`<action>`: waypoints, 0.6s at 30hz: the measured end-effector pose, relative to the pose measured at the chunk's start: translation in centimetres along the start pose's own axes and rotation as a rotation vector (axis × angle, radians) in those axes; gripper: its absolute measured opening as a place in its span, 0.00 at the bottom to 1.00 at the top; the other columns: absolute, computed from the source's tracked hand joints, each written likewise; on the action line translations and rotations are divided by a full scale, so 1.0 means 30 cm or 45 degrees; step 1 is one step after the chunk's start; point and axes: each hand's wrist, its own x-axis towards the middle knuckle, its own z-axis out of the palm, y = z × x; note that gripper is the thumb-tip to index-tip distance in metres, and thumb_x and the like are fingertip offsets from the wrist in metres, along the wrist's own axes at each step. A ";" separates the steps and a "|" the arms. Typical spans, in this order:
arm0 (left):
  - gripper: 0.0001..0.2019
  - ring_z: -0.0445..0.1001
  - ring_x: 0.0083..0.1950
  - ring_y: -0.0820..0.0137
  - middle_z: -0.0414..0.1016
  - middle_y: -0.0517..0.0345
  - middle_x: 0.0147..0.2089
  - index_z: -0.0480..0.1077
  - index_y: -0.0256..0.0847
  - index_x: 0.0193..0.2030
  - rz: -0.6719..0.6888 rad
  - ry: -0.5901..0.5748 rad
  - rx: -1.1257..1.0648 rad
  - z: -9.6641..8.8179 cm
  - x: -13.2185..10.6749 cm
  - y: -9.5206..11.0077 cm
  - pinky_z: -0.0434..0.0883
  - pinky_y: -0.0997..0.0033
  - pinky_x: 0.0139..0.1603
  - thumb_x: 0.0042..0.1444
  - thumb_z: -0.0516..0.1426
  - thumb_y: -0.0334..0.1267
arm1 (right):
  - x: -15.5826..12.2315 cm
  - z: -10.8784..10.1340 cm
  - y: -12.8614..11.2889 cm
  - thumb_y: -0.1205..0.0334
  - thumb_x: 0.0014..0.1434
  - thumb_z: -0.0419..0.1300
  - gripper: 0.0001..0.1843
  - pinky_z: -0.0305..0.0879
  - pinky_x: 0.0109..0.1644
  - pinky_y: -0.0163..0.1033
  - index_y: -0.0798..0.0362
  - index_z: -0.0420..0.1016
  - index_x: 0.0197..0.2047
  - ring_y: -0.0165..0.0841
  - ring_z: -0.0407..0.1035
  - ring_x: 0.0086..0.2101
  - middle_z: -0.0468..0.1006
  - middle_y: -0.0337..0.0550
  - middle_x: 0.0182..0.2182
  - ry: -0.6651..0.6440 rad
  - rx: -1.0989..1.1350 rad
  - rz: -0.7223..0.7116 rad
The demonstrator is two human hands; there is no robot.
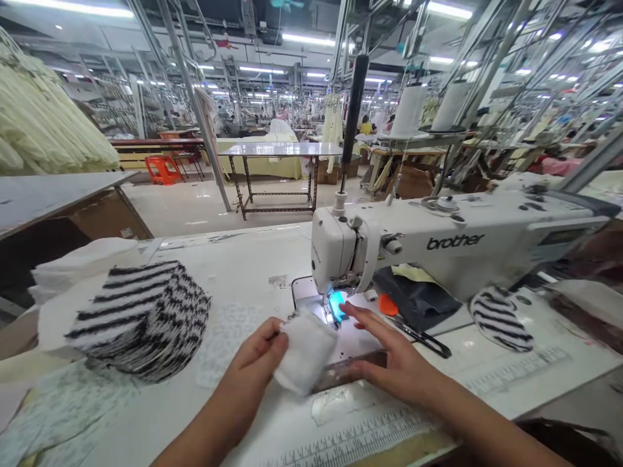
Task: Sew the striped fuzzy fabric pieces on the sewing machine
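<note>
My left hand pinches a small white fleecy fabric piece at its left edge, just in front of the needle of a white sewing machine. My right hand lies flat on the machine bed with fingers stretched toward the lit presser foot, beside the fabric piece. The fabric's far end reaches under the foot area; I cannot tell whether the needle is in it.
A stack of black-and-white striped fabric pieces sits at my left, white pieces behind it. Scissors, a dark cloth and one striped piece lie at right. Tables and hanging garments fill the hall beyond.
</note>
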 end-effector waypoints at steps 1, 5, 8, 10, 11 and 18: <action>0.10 0.69 0.34 0.71 0.71 0.59 0.34 0.68 0.43 0.42 -0.126 0.004 -0.267 -0.001 -0.018 0.004 0.67 0.75 0.34 0.59 0.52 0.45 | -0.012 0.016 -0.007 0.62 0.52 0.64 0.41 0.57 0.54 0.47 0.39 0.48 0.64 0.39 0.59 0.53 0.61 0.45 0.57 -0.041 0.257 0.090; 0.16 0.72 0.41 0.68 0.73 0.55 0.41 0.68 0.42 0.49 -0.340 0.043 -0.700 0.005 -0.034 0.002 0.70 0.75 0.37 0.54 0.60 0.40 | -0.032 0.072 -0.034 0.63 0.50 0.67 0.43 0.62 0.43 0.37 0.42 0.50 0.64 0.28 0.67 0.37 0.70 0.37 0.37 -0.110 1.057 0.239; 0.17 0.72 0.42 0.65 0.74 0.52 0.43 0.70 0.39 0.48 -0.368 0.057 -0.705 0.015 -0.027 -0.006 0.71 0.74 0.38 0.53 0.60 0.43 | -0.042 0.077 -0.047 0.65 0.49 0.68 0.40 0.58 0.37 0.32 0.46 0.55 0.61 0.23 0.63 0.30 0.65 0.31 0.28 -0.005 1.117 0.309; 0.19 0.73 0.41 0.65 0.75 0.51 0.42 0.71 0.38 0.46 -0.374 0.049 -0.651 0.022 -0.023 -0.007 0.71 0.74 0.36 0.52 0.61 0.47 | -0.051 0.064 -0.048 0.65 0.47 0.69 0.41 0.57 0.35 0.31 0.47 0.55 0.61 0.23 0.61 0.28 0.63 0.30 0.27 0.033 1.069 0.334; 0.19 0.73 0.40 0.66 0.75 0.52 0.41 0.72 0.38 0.45 -0.378 0.048 -0.613 0.025 -0.022 -0.006 0.71 0.75 0.35 0.51 0.62 0.47 | -0.056 0.055 -0.045 0.64 0.47 0.69 0.41 0.57 0.34 0.32 0.47 0.55 0.61 0.23 0.60 0.27 0.63 0.30 0.26 0.034 1.042 0.336; 0.19 0.72 0.33 0.72 0.76 0.58 0.37 0.70 0.39 0.41 -0.386 0.178 -0.632 0.069 -0.042 -0.001 0.69 0.78 0.32 0.41 0.68 0.37 | -0.068 0.062 -0.032 0.50 0.53 0.60 0.19 0.60 0.36 0.36 0.49 0.59 0.43 0.30 0.60 0.31 0.64 0.38 0.33 0.441 0.432 0.184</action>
